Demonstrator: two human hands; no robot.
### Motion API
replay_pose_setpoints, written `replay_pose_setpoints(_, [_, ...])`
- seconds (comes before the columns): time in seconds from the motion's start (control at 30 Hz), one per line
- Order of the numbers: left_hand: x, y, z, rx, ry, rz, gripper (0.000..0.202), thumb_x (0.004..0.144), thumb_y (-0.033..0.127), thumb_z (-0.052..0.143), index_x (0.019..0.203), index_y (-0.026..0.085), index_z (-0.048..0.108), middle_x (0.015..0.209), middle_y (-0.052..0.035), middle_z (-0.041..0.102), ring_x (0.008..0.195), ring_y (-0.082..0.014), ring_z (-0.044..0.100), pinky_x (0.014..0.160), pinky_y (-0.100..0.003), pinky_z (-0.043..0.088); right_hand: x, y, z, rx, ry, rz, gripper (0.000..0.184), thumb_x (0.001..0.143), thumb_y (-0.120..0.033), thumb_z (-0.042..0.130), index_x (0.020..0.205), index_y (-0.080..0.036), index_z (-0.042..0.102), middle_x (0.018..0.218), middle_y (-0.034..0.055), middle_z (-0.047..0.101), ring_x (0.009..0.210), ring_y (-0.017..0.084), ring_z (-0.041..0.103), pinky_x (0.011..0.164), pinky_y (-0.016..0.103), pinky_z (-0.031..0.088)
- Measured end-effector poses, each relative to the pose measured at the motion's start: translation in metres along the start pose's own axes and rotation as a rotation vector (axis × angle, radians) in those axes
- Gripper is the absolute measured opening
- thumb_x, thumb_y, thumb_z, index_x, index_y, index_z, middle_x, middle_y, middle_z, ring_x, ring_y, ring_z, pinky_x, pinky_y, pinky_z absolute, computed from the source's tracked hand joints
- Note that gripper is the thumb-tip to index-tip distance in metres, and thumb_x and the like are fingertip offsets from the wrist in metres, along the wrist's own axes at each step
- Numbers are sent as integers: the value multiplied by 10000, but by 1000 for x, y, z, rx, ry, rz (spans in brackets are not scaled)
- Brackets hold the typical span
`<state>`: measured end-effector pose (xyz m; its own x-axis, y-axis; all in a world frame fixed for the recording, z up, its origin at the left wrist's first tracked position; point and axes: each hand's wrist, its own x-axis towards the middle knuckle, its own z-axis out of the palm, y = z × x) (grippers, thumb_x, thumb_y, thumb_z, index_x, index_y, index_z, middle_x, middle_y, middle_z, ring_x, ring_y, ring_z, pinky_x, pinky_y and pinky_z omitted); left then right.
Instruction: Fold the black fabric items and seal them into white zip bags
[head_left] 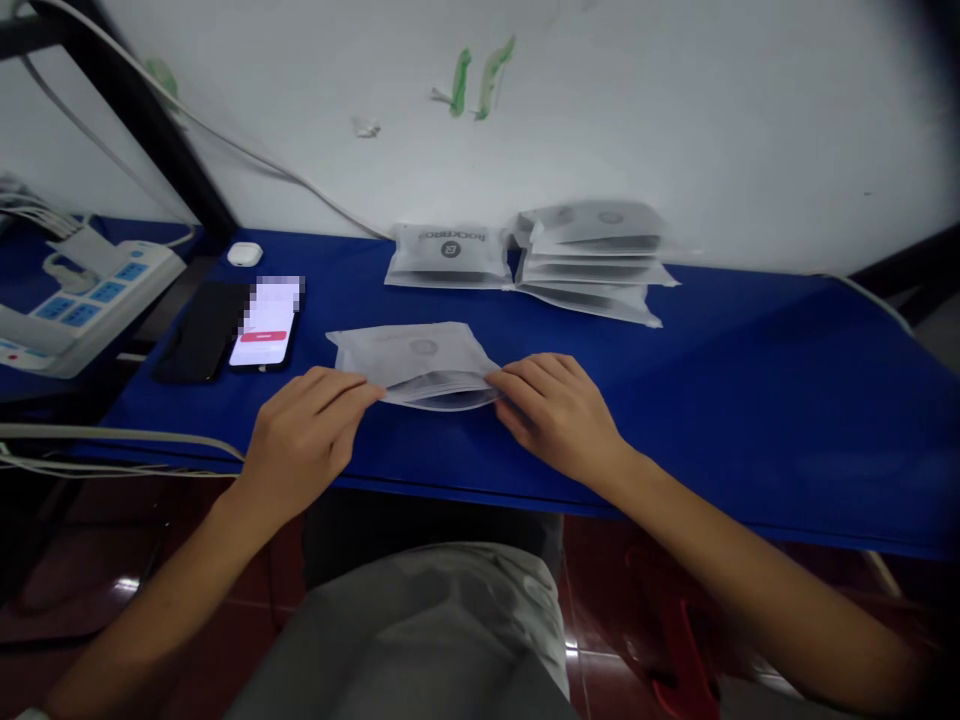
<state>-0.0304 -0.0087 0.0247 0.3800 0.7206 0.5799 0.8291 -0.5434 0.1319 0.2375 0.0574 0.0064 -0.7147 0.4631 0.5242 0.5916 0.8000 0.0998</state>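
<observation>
A frosted plastic pouch (pixel 420 350) lies on the blue tabletop (pixel 750 400), its near edge parted so that a gap shows between the layers. My left hand (pixel 304 430) pinches the pouch's near left corner between thumb and fingers. At the near right corner, my right hand (pixel 559 415) grips the same edge in a pinch. Whatever is inside the pouch cannot be made out. Behind it lies a similar pouch (pixel 450 255) with printed lettering, and to the right of that a stack of several more pouches (pixel 592 255).
On the left are a lit phone (pixel 262 335), a dark phone-like slab (pixel 199 335) and a small white case (pixel 244 254). A power strip (pixel 94 300) with plugs and cables stands farther left. The white wall (pixel 675 110) rises behind the table.
</observation>
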Motion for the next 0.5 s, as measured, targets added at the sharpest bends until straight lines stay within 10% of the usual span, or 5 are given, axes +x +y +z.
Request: replay_pose_setpoints(0.5, [27,2,11,-333,296,-684,220,778,352,680,951,216,693,787,15,709,677,-118,655,647,-238,538,26,25,-52,442,91,396,89,843,-238,602,762,-233,638,723,-5,656,695,166,600,653,313,473])
